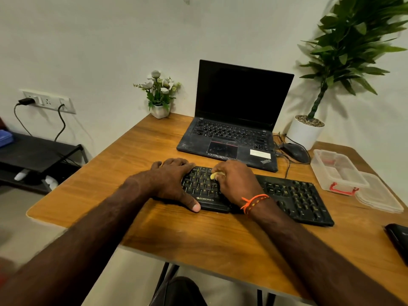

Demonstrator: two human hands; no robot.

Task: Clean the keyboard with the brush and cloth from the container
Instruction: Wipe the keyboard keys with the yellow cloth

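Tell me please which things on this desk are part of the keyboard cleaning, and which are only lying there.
Part of the job:
- keyboard, steadied by the left hand
- a small yellowish thing (brush or cloth, cannot tell) gripped by the right hand
- clear container, open, its lid beside it

Just lying about:
- laptop
- mouse
- flower pot
- large plant
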